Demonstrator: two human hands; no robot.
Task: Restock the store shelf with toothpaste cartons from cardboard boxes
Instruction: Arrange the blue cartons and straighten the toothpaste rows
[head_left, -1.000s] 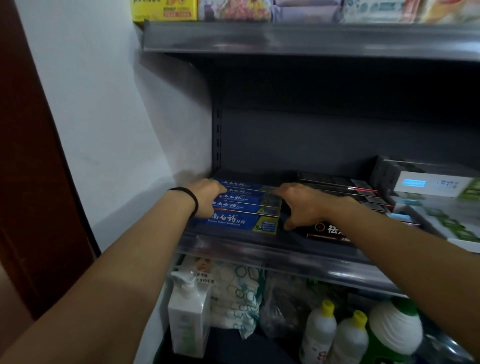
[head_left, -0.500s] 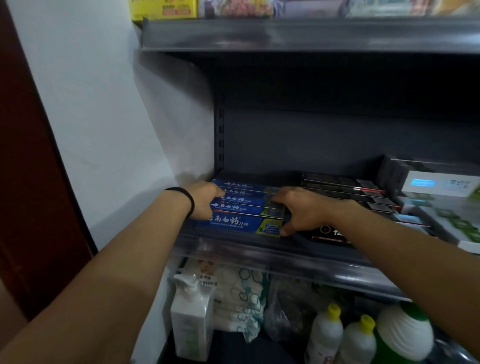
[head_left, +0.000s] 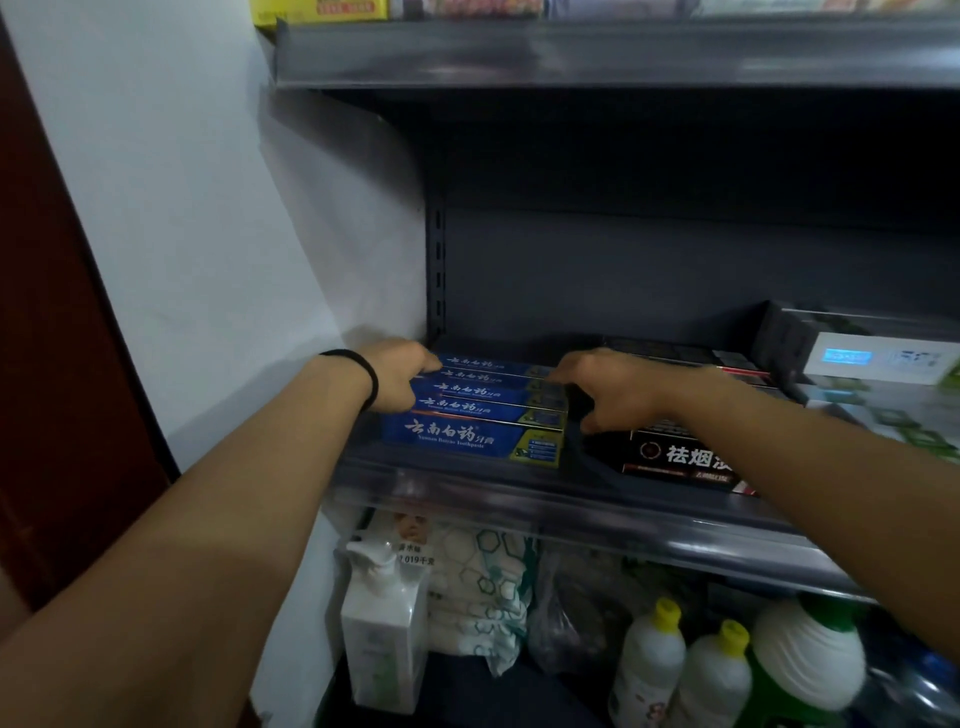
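Head view. Row of blue toothpaste cartons (head_left: 475, 410) lies lengthwise at the left end of the middle shelf (head_left: 519, 499), front carton facing out with white lettering. Left hand (head_left: 397, 376), black hair tie (head_left: 363, 374) on the wrist, sits at the left ends of the cartons, fingers curled against the upper back ones. Right hand (head_left: 618, 392) is at their right ends, fingers curled down into the gap between the blue row and the black cartons (head_left: 680, 457); whether it truly grips a carton, I cannot tell.

Against half a second ago: both hands hold the same places at either end of the row; cartons sit as they did, perhaps squared up a little.

Shelf contents: black cartons just right of the blue row, white-and-grey boxes (head_left: 872, 358) further right. Lower shelf holds a white pump bottle (head_left: 382, 634), a hexagon-patterned pack (head_left: 480, 597), two yellow-capped bottles (head_left: 680, 670), a green-and-white bottle (head_left: 808, 660). Top shelf (head_left: 597, 52) carries a yellow pack (head_left: 322, 9).
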